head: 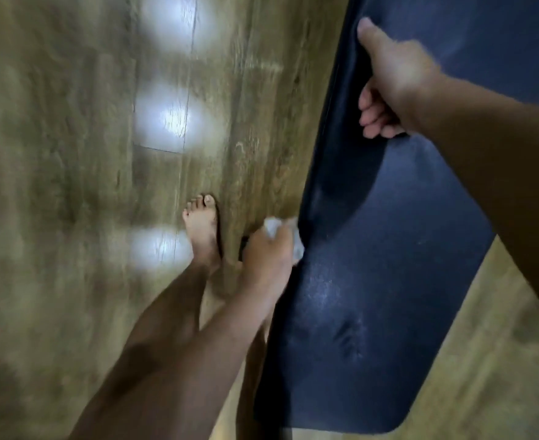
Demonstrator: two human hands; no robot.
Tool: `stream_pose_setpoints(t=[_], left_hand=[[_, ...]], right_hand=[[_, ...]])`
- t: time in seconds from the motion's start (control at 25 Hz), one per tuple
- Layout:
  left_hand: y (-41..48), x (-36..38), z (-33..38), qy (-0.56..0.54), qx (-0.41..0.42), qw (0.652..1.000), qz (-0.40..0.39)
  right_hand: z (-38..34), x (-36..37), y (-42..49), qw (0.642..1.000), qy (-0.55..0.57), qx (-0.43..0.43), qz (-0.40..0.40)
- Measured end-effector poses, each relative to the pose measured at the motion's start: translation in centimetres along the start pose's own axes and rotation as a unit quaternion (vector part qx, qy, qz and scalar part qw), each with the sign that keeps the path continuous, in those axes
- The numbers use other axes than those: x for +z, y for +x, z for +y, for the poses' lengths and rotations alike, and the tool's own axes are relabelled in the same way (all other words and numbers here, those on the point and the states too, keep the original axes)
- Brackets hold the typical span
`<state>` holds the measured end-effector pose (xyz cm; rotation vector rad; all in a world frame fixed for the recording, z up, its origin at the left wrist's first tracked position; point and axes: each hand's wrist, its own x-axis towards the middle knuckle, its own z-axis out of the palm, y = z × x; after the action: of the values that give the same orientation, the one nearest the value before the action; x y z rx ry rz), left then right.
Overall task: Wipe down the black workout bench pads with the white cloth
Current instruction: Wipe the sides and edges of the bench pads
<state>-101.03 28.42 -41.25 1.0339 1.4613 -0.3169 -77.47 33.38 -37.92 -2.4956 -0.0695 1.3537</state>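
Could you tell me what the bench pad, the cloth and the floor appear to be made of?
Pad: probably vinyl or faux leather, black, faint sheen, creased.
Cloth: white, crumpled, soft fabric or paper; too blurred to tell.
Floor: wood-look planks, glossy, reflecting lights; likely laminate.
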Motion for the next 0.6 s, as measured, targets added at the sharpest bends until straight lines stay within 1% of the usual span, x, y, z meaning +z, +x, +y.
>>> stream_pose_setpoints(t=[0.08,0.12,0.16,0.2,0.24,0.28,0.36,0.44,0.52,0.56,0.6], left_hand=[[-3.4,-1.7,-3.4,0.006,-0.075,0.996,-0.038],[-4.1,-1.9,-3.7,0.014,-0.090,0.995,-0.051],[-3.4,-1.6,-2.4,0.024,-0.089,0.995,-0.044],[-1.8,-1.1,1.0,0.039,-0.074,0.996,-0.032],[0.4,-0.4,5.3,0.038,-0.041,0.998,-0.023],[2.9,0.6,10.3,0.020,-0.001,1.000,-0.018],[8.7,2.3,19.9,-0.034,0.049,0.998,-0.020],[12.4,3.2,26.3,-0.023,0.056,0.998,-0.015],[12.7,3.0,25.9,0.014,0.078,0.996,-0.035],[11.8,2.7,23.9,0.028,0.057,0.997,-0.034],[10.0,2.5,20.7,0.046,0.016,0.999,-0.023]], right_hand=[[-0.5,-0.5,-0.2,1.000,-0.003,0.020,-0.019],[-0.7,-0.7,-0.4,0.999,-0.002,0.029,-0.027],[-0.8,-0.7,-0.3,0.999,-0.003,0.039,-0.034],[-1.0,-0.7,-0.2,0.998,-0.003,0.051,-0.039],[-1.1,-0.8,-0.2,0.997,-0.005,0.060,-0.041],[-1.3,-1.0,-0.1,0.997,-0.006,0.066,-0.043],[-1.5,-1.2,0.2,0.996,-0.003,0.072,-0.057],[-1.6,-1.4,0.4,0.994,0.004,0.076,-0.073],[-1.4,-1.6,0.7,0.993,0.009,0.073,-0.088],[-1.2,-1.6,0.7,0.993,0.012,0.071,-0.095],[-1.1,-1.7,0.8,0.993,0.013,0.069,-0.098]])
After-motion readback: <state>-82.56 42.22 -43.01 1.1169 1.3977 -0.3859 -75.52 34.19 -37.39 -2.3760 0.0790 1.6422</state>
